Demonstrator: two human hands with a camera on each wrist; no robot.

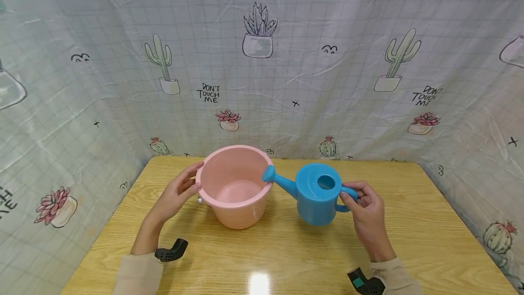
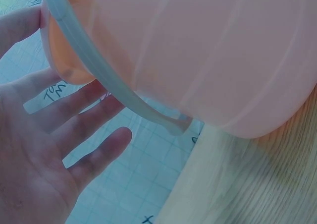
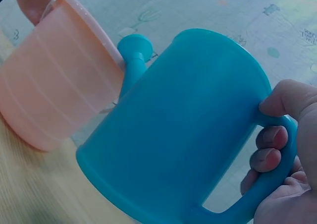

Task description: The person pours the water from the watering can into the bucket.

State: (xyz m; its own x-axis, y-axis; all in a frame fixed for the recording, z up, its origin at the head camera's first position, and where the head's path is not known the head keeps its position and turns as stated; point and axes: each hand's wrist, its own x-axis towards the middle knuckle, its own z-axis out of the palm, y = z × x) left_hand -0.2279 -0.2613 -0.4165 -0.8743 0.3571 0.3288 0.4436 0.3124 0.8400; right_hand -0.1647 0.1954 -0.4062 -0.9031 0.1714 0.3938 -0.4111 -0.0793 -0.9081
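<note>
A pink plastic bucket [image 1: 239, 216] stands on the wooden table, its grey handle [image 2: 91, 58] hanging down the outside in the left wrist view. My left hand [image 1: 173, 197] touches the left side of the bucket's rim, thumb and index finger against it, the other fingers spread and fairly straight. By its handle, my right hand [image 1: 368, 206] grips a blue watering can [image 1: 314, 206]. The can's spout points left, and its round spout head [image 1: 269, 173] is at the bucket's right rim. Whether the can's base touches the table, I cannot tell.
The wooden table [image 1: 413, 222] extends to both sides and toward me. A cloth printed with cacti [image 1: 303, 76] hangs behind and at both sides of it. Dark devices are strapped on the left wrist [image 1: 172, 250] and the right wrist [image 1: 366, 283].
</note>
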